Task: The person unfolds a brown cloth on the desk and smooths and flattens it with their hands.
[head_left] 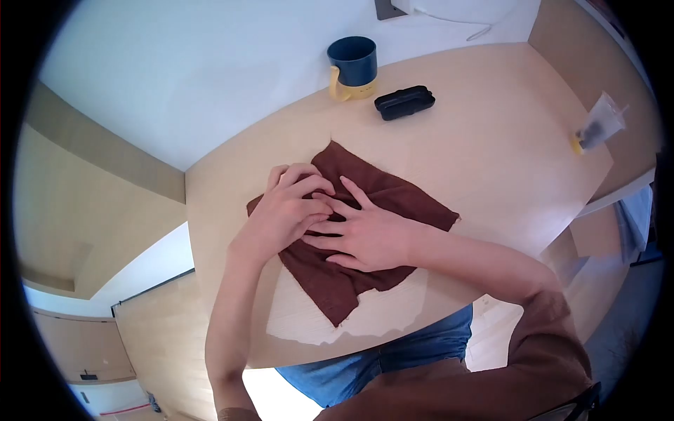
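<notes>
A dark brown piece of cloth [379,186] with frayed edges lies creased on the wooden table, one corner pointing toward the wall. My right hand [368,235] rests on the middle of it, palm down, fingers spread. From the left, my left hand [284,214] bends its fingers onto the cloth, closed, with fingertips close to those of my right hand. The cloth under both hands is hidden, so the exact grip of the left fingertips is hard to see.
Near the wall stands a dark blue mug [353,64] with a yellow base and handle. A black oblong case [405,103] lies beside it. At the right edge is a clear plastic cup [600,121]. The table's [491,140] curved front edge meets my lap.
</notes>
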Motion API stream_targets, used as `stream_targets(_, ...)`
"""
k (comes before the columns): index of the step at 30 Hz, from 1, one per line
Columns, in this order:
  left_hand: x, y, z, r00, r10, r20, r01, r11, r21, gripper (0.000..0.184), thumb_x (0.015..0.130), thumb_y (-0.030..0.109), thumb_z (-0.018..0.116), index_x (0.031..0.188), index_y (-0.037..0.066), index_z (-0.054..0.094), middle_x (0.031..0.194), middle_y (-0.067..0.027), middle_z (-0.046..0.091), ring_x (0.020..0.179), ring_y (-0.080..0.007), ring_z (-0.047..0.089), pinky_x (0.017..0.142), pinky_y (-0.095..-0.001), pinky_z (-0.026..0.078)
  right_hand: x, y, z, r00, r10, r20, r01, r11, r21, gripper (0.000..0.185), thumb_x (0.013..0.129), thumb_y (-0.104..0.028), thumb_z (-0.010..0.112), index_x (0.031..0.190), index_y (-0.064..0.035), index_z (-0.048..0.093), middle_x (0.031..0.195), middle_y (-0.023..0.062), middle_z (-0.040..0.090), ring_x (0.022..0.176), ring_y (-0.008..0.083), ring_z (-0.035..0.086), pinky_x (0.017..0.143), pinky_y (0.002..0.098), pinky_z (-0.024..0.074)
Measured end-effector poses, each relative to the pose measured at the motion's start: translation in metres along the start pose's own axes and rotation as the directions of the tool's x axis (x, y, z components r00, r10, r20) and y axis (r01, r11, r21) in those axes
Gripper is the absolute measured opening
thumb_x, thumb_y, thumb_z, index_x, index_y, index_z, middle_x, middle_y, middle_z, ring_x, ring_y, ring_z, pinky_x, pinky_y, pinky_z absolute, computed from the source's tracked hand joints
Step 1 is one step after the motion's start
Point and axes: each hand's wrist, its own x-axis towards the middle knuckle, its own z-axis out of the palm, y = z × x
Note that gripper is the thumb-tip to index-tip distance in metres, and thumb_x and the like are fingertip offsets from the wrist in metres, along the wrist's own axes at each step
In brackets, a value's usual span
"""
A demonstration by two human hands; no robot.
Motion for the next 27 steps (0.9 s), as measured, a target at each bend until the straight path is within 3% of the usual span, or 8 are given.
stream_targets(4, 0.015, 0.004, -0.003, 0.988, 0.026, 0.152, -0.041, 0.994, 0.097, 0.008, 0.081, 0.011, 0.082, 0.085, 0.008, 0.077, 0.116, 0.0009, 0.070, 0.127, -0.0244, 0.060, 0.112, -0.0414, 0.041, 0.001, -0.003, 0.002, 1.000, 0.000, 0.004, 0.000, 1.000, 0.020, 0.047, 0.112, -0.044, 0.050, 0.155, -0.0260, 0.060, 0.163, 0.0015, 0.053, 0.161, 0.0352, 0.033, 0.133, 0.0737, 0.0073)
stream_targets(7, 0.018, 0.006, -0.003, 0.986, 0.022, 0.167, -0.041, 0.993, 0.109, 0.008, 0.082, 0.012, 0.082, 0.087, 0.008, 0.076, 0.114, -0.0005, 0.069, 0.128, -0.0240, 0.060, 0.112, -0.0419, 0.042, 0.001, -0.004, -0.002, 0.999, 0.014, 0.037, -0.013, 1.000, -0.018, 0.049, 0.113, -0.045, 0.049, 0.160, -0.0322, 0.056, 0.160, 0.0013, 0.058, 0.161, 0.0333, 0.032, 0.135, 0.0690, 0.0050)
stream_targets(16, -0.002, 0.012, 0.000, 1.000, -0.015, -0.014, 0.017, 0.996, 0.091, 0.010, 0.089, 0.007, 0.079, 0.098, 0.006, 0.073, 0.125, -0.0041, 0.069, 0.129, -0.0271, 0.059, 0.111, -0.0428, 0.043, 0.002, 0.000, -0.007, 0.999, -0.005, 0.050, 0.003, 0.999, 0.042, 0.048, 0.112, -0.047, 0.050, 0.155, -0.0285, 0.060, 0.166, -0.0005, 0.052, 0.162, 0.0339, 0.032, 0.133, 0.0738, 0.0058)
stream_targets(19, 0.002, 0.001, 0.002, 0.995, -0.067, -0.076, 0.067, 0.998, 0.002, 0.013, 0.090, 0.007, 0.080, 0.101, 0.006, 0.073, 0.122, -0.0052, 0.070, 0.123, -0.0290, 0.061, 0.108, -0.0431, 0.045, 0.002, 0.000, -0.002, 1.000, -0.021, 0.002, 0.021, 1.000, 0.007, 0.049, 0.112, -0.048, 0.051, 0.156, -0.0287, 0.060, 0.168, -0.0018, 0.051, 0.162, 0.0325, 0.031, 0.133, 0.0740, 0.0060)
stream_targets(22, 0.019, -0.010, 0.006, 0.986, -0.163, -0.023, 0.157, 0.971, -0.180, 0.012, 0.089, 0.006, 0.080, 0.100, 0.005, 0.074, 0.112, -0.0070, 0.073, 0.112, -0.0314, 0.064, 0.100, -0.0423, 0.050, 0.002, 0.001, -0.004, 1.000, -0.012, 0.028, 0.012, 1.000, 0.001, 0.049, 0.112, -0.048, 0.051, 0.156, -0.0293, 0.060, 0.170, -0.0032, 0.049, 0.163, 0.0311, 0.031, 0.133, 0.0735, 0.0039)
stream_targets(25, 0.040, -0.014, 0.006, 0.988, -0.110, 0.112, 0.138, 0.950, -0.280, 0.014, 0.086, 0.005, 0.082, 0.098, 0.003, 0.074, 0.100, -0.0078, 0.074, 0.102, -0.0323, 0.065, 0.092, -0.0423, 0.053, 0.001, 0.003, -0.007, 0.999, -0.016, 0.040, 0.016, 1.000, -0.006, 0.050, 0.111, -0.050, 0.055, 0.158, -0.0332, 0.059, 0.170, -0.0058, 0.049, 0.164, 0.0284, 0.030, 0.135, 0.0676, -0.0005)
stream_targets(27, 0.049, -0.022, 0.007, 0.987, -0.049, 0.152, 0.081, 0.973, -0.216, 0.015, 0.083, 0.006, 0.083, 0.094, 0.003, 0.073, 0.096, -0.0078, 0.073, 0.100, -0.0317, 0.065, 0.089, -0.0422, 0.053, 0.000, 0.004, -0.008, 0.999, -0.036, 0.025, 0.037, 0.998, -0.044, 0.051, 0.110, -0.051, 0.054, 0.156, -0.0312, 0.061, 0.170, -0.0051, 0.049, 0.163, 0.0274, 0.031, 0.134, 0.0676, 0.0027)
